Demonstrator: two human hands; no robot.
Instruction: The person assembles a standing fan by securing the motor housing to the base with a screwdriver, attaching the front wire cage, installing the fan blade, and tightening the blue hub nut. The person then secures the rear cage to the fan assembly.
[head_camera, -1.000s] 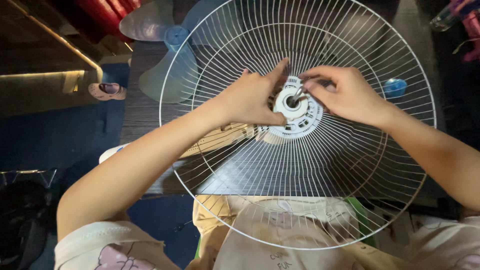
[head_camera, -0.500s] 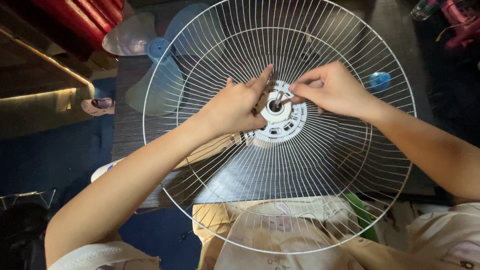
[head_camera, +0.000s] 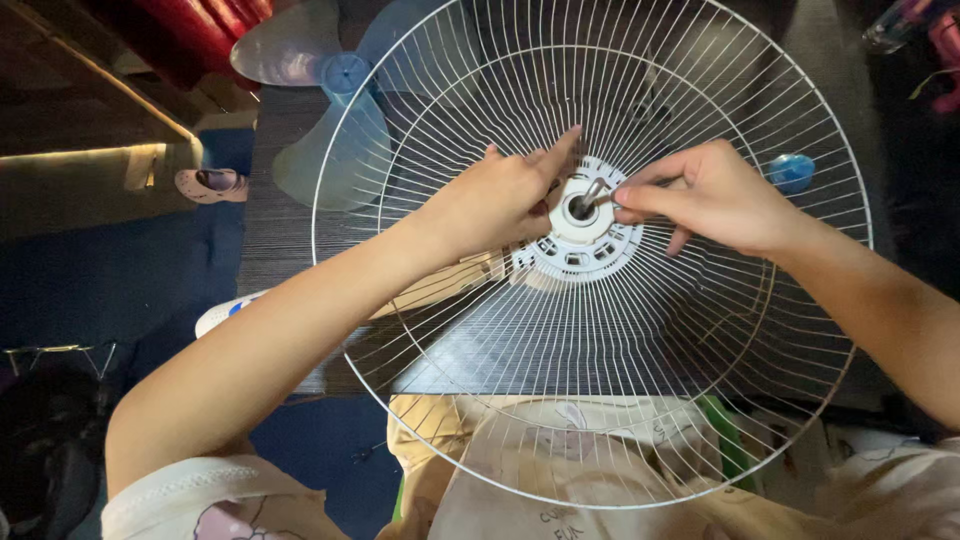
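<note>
Both our hands meet at the fan cage (head_camera: 600, 380): left hand (head_camera: 495, 200) steadies its white hub (head_camera: 585, 240), right hand (head_camera: 715, 195) seems to pinch the metal shaft (head_camera: 592, 192)

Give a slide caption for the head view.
Both hands, left hand and right hand, at the white fan guard hub.

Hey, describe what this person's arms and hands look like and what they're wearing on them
Both arms are bare from the upper arm down. The left hand and right hand wear no gloves, and no rings, watch or bracelets show. A short cream sleeve with a ribbed hem and a pink cartoon print covers the left shoulder; a matching pale sleeve shows at the right. Fingernails look short and unpainted.
</note>
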